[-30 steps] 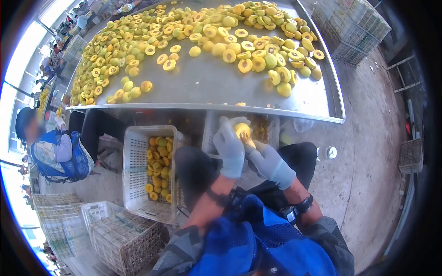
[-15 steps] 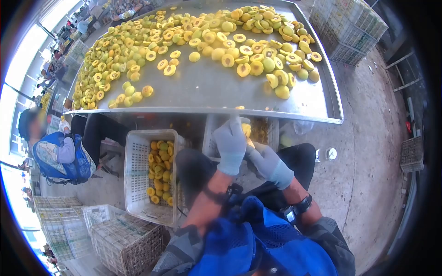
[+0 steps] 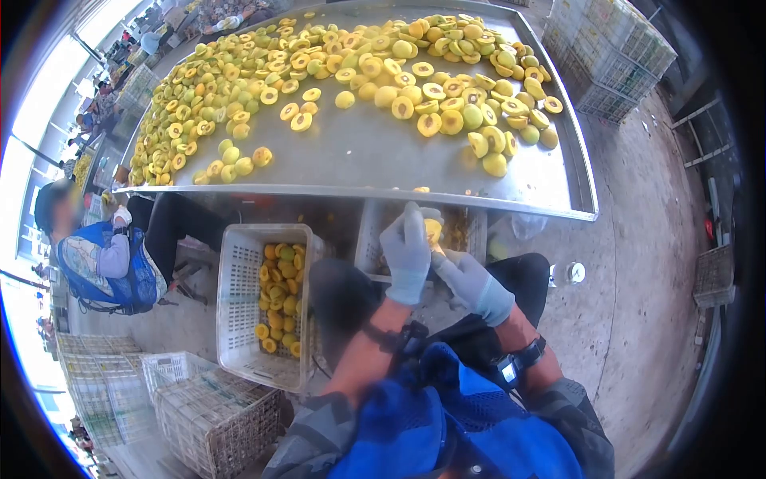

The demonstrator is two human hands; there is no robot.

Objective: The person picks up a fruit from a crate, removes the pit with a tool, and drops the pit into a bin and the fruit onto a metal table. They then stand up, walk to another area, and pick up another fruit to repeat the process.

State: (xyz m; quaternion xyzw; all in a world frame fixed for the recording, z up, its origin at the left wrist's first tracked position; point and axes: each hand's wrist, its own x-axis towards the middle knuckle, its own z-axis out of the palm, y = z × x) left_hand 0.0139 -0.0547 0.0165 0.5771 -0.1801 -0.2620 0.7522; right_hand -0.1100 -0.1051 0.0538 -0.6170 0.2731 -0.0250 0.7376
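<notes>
My left hand [image 3: 407,251], in a pale grey glove, is closed around a yellow peach half [image 3: 432,231] just past the table's near edge. Close beside it, my gloved right hand [image 3: 475,286] is closed, its thumb and fingertips just below the fruit. Something narrow and light-coloured shows at those fingertips, but its kind is hidden. Below both hands, partly covered by them, stands a white crate [image 3: 369,239] with yellow pieces inside. Many halved yellow peaches [image 3: 383,97] lie spread over the metal table [image 3: 335,156] in front of me, several showing dark centres.
A white crate [image 3: 239,299] of peach halves stands on the floor at my left. Beyond it sits a person in a blue vest [image 3: 120,267]. Stacked crates [image 3: 610,56] rise at the far right, with more crates [image 3: 215,419] at lower left. A round white-topped object [image 3: 574,273] is by my right knee.
The view has shifted slightly. Both hands stay together at the peach half, which now shows more of its rounded outline above my left fingers.
</notes>
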